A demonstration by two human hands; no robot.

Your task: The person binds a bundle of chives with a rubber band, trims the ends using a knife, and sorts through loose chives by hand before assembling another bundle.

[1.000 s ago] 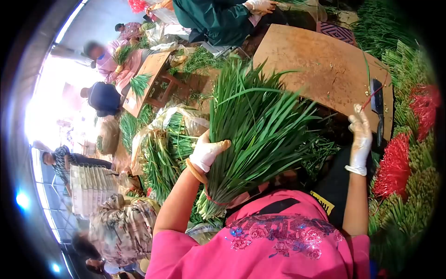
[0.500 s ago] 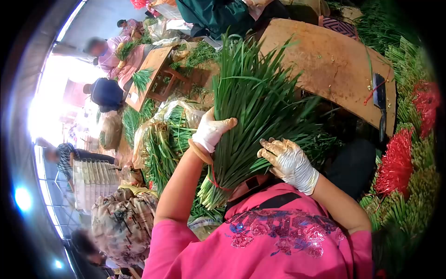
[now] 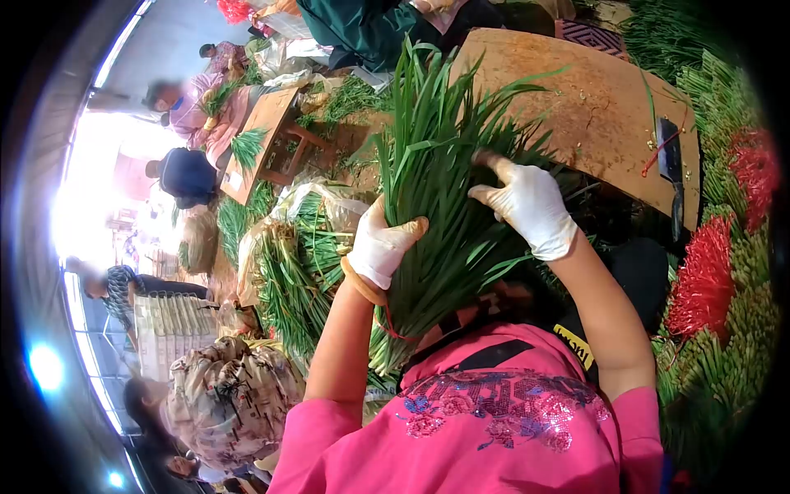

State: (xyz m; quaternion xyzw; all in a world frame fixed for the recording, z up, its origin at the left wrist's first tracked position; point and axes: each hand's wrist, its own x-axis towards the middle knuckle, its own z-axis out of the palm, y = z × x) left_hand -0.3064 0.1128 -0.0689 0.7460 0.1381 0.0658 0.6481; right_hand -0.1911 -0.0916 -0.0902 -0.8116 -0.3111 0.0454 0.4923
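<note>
A large bunch of garlic chives [image 3: 444, 214] stands in front of my chest, leaf tips upward and pale stem ends [image 3: 387, 350] low beside my pink shirt. A thin red tie [image 3: 393, 325] circles it near the stems. My left hand [image 3: 383, 247], in a white glove with a tan band at the wrist, grips the bunch's left side with the thumb across the leaves. Over on the right side, my gloved right hand [image 3: 527, 202] is at the leaves, thumb and forefinger apart; its fingertips are stained and slightly blurred, and nothing is held in it.
A wooden board [image 3: 568, 107] lies beyond, with a knife [image 3: 671, 173] at its right end. Stacked chives [image 3: 732, 329] and red ties [image 3: 704, 280] fill the right side. Bagged chives [image 3: 292, 272] lie left. Several people sit or stand nearby, one in a patterned top [image 3: 230, 403].
My right hand has risen from low beside the bunch to its upper right leaves, with thumb and forefinger spreading apart. My left hand keeps its grip, slightly lower.
</note>
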